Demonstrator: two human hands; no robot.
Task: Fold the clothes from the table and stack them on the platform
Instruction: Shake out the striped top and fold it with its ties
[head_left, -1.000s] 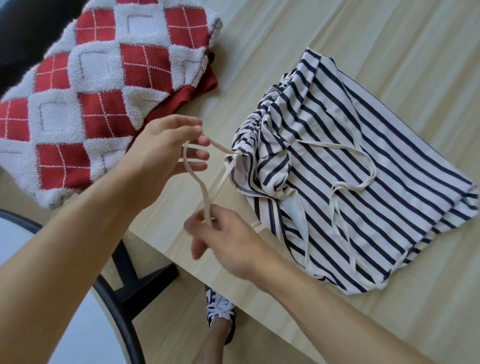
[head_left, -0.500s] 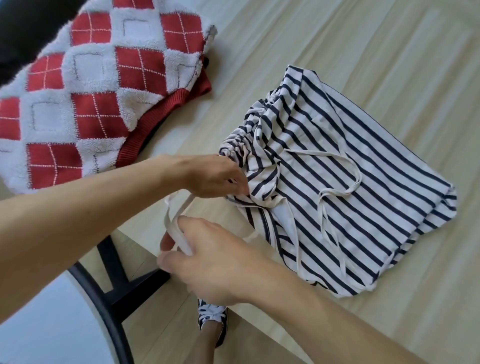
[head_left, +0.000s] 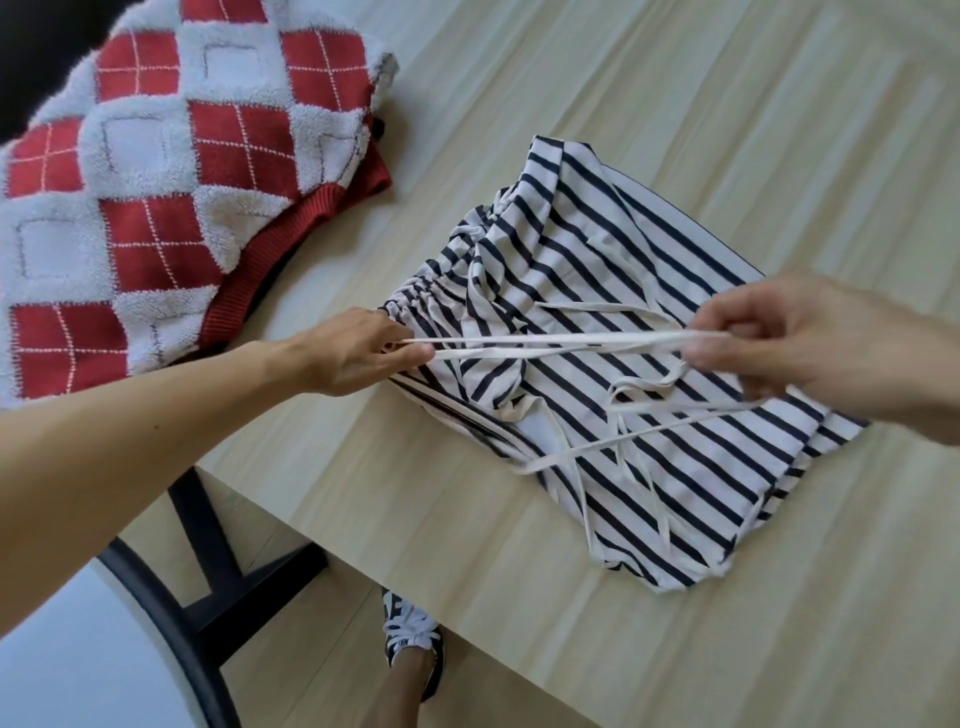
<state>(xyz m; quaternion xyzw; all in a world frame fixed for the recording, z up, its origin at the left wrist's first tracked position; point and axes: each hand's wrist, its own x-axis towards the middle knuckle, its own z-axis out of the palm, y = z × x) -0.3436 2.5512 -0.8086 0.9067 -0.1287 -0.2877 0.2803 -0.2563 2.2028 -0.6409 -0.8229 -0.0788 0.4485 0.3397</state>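
Two hands (head_left: 358, 349) (head_left: 810, 347), taut drawstring (head_left: 545, 345), striped garment (head_left: 691, 467)

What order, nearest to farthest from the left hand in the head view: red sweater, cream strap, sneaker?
1. cream strap, held in the left hand.
2. red sweater, on the table, to its left.
3. sneaker, below the table edge.

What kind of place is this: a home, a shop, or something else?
Probably a home, though I cannot be sure: a wooden table holds a striped top and a checked sweater, with a black chair beside it.
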